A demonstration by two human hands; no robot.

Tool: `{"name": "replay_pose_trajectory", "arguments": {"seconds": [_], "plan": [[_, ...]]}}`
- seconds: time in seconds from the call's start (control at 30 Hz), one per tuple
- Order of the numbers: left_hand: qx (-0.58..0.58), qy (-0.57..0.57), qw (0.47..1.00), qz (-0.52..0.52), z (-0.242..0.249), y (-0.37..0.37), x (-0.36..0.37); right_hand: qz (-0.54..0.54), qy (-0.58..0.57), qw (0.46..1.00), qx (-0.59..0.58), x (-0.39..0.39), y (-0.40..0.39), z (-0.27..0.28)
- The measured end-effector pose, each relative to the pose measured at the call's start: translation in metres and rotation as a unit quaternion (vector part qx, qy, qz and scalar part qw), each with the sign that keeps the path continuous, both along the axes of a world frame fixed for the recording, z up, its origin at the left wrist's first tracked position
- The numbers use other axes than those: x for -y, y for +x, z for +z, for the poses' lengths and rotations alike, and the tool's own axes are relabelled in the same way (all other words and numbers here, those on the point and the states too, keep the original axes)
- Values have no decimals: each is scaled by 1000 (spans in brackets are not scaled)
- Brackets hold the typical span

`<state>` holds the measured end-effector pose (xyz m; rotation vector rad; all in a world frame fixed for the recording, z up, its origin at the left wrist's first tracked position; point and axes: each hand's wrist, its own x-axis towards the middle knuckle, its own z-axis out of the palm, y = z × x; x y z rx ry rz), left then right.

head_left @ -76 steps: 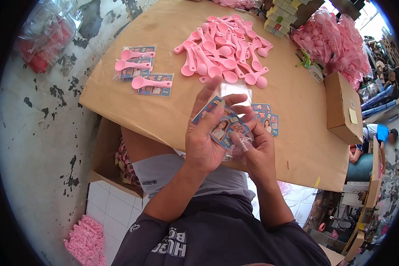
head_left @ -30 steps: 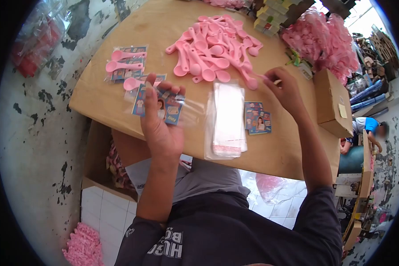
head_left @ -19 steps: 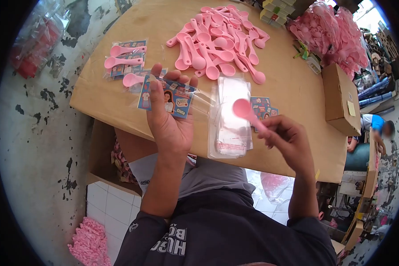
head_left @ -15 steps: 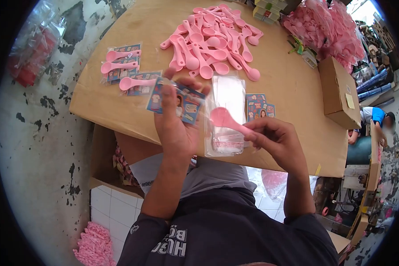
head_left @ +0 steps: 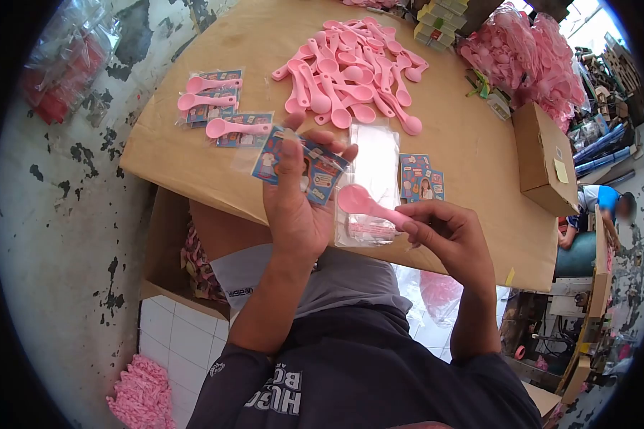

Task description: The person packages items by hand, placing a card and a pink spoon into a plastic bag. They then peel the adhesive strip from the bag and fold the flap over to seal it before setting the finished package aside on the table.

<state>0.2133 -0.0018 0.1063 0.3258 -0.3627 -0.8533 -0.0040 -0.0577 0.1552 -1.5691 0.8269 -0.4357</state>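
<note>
Between its thumb and fingers, my left hand [head_left: 300, 193] grips a blue printed card [head_left: 305, 165] in a clear plastic bag. My right hand [head_left: 447, 232] pinches a pink spoon [head_left: 358, 201] by its handle end, bowl pointing left toward the card. Under the spoon lies a stack of clear plastic bags [head_left: 374, 154]. Loose blue cards [head_left: 416, 174] rest right of the stack. At the left, more pink spoons [head_left: 230, 129] lie on bagged cards [head_left: 225, 141]. A large heap of pink spoons [head_left: 350, 71] sits at the table's far side.
Brown paper covers the table [head_left: 479, 171]. A cardboard box [head_left: 545, 159] and big bags of pink spoons [head_left: 526, 57] stand at the right. Pale boxes [head_left: 438, 23] are stacked behind the heap. Another person [head_left: 597, 204] bends over at far right. A pink pile [head_left: 142, 392] lies on the floor.
The view has shifted slightly. My left hand still grips the bagged card, tilted a little differently; my right hand keeps the spoon over the bag stack.
</note>
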Motion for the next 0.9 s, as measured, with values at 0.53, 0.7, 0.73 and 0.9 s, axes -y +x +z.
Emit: {"name": "replay_pose_trajectory", "arguments": {"seconds": [0.53, 0.7, 0.73, 0.9], "plan": [[-4, 38, 987, -156, -4, -32, -1, -55, -1, 985, 164, -3, 32, -30], [-45, 32, 985, -165, 0, -35, 2, -83, -113, 972, 187, -2, 39, -49], [-44, 41, 984, -167, -3, -33, 2, -102, -155, 971, 151, -4, 40, -44], [-52, 69, 981, -176, -2, -28, 4, -79, -460, 878, 108, -2, 35, -35]]}}
